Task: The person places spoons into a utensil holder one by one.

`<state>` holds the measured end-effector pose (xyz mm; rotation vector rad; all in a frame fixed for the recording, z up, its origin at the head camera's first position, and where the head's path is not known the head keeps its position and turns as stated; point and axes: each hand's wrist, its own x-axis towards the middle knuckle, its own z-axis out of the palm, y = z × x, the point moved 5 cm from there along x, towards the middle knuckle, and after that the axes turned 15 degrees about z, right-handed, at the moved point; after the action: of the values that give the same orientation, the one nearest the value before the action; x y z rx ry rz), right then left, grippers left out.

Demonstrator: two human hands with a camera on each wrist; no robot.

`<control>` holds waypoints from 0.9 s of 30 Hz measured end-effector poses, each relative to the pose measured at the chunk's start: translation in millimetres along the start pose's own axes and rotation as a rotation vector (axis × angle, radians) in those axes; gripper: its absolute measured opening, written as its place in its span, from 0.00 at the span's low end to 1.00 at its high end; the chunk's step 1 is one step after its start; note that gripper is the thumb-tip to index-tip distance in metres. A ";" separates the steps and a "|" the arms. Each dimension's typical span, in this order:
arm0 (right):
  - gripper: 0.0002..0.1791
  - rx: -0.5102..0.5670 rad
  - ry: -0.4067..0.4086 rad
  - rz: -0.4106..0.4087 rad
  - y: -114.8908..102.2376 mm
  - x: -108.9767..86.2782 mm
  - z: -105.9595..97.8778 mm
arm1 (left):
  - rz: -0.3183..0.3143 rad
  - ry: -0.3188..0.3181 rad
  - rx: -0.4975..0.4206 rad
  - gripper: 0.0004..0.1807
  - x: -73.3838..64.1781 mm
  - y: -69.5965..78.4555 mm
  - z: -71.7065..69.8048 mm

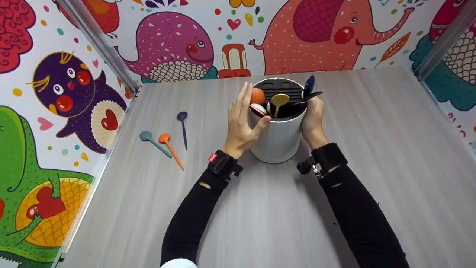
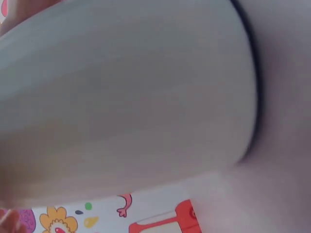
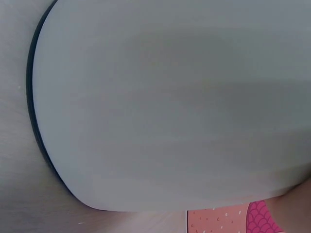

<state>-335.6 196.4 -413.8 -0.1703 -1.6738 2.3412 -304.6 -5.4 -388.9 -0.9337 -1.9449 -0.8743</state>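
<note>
Between my two hands is a white cylindrical utensil holder (image 1: 277, 141) with a black slotted insert (image 1: 279, 85). My left hand (image 1: 241, 124) holds its left side, long fingers along the wall and thumb at the front rim. On the right side my right hand (image 1: 314, 121) grips it, with most fingers hidden. Out of the holder rise an orange round-headed utensil (image 1: 257, 96), a yellow-green spoon (image 1: 280, 99), a dark blue utensil (image 1: 309, 85) and a dark thin-edged one (image 1: 313, 96). A white-and-red piece (image 1: 258, 109) shows near my left thumb. The holder's wall (image 2: 126, 97) fills both wrist views.
Left of the holder, a teal spoon (image 1: 146, 135), an orange spoon (image 1: 164, 138) and a dark navy spoon (image 1: 182, 116) lie apart on the grey wood-grain table (image 1: 260, 223). Cartoon-printed walls (image 1: 238, 33) with metal corner posts (image 1: 100, 44) border the back and sides.
</note>
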 end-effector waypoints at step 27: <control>0.19 0.005 0.016 -0.007 -0.7 -1.0 0.8 | -0.200 -0.227 0.358 0.31 -44.6 -119.3 -92.1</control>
<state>-334.7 195.6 -412.9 -0.1812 -1.6578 2.3330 -353.5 -152.6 -414.4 -0.6565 -2.3239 -0.5161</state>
